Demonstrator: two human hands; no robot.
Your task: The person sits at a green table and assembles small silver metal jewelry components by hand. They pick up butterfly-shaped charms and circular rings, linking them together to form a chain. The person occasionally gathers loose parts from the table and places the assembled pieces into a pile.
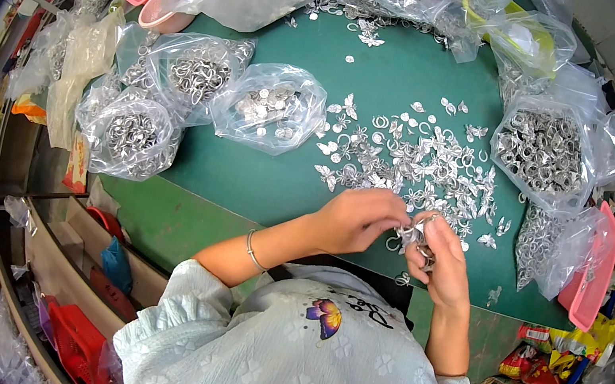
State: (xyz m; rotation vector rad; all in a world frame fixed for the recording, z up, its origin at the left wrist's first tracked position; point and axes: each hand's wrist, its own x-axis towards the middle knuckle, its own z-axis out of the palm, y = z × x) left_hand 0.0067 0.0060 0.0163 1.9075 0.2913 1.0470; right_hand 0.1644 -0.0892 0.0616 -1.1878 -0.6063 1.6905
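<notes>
Near the table's front edge, my two hands meet over a small bunch of silver metal pieces [415, 235]. My right hand [443, 260] is closed around them, with bits showing between thumb and fingers. My left hand [366, 219] pinches at the bunch with its fingertips; their exact grip is partly hidden. Just beyond lies a loose spread of silver pieces [440, 169], some winged, some ring-like, some small discs. A ring-shaped piece [393, 243] hangs or lies just under the left fingertips; I cannot tell which.
Open clear bags of silver parts stand on the green table [246, 174]: a bag of discs [276, 111], bags of rings [131, 136] at left, a large bag of rings [543, 153] at right. A pink tray [593, 269] leans at the right edge. Drawers [65, 250] stand lower left.
</notes>
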